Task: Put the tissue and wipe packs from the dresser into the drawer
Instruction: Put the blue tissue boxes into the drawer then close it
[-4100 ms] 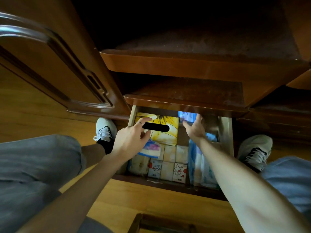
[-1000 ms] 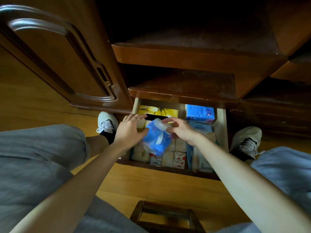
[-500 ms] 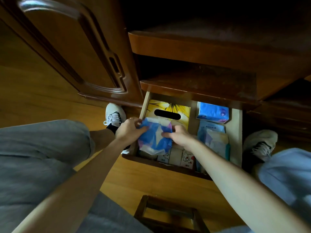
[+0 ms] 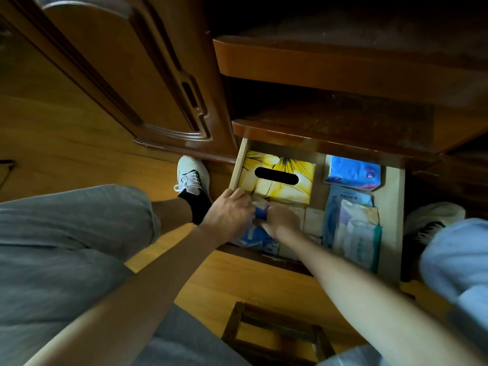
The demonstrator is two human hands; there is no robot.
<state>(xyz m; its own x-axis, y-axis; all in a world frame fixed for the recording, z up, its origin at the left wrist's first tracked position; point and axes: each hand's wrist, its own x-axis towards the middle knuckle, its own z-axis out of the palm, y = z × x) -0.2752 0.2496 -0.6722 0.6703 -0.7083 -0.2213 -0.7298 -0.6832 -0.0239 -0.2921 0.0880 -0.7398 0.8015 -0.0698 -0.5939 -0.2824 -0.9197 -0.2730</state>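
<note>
Inside drawer (image 4: 394, 207), both hands (image 4: 229, 213) grip blue pack (image 4: 254, 237).

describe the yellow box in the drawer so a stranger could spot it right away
Look into the open pale wooden drawer at the foot of the dark brown dresser. In its back left corner lies the yellow cardboard tissue box, just beyond both hands. Among the blue and pale soft packs around it, it alone is a rigid box, with black ray lines and a dark oval slot on top.
</note>
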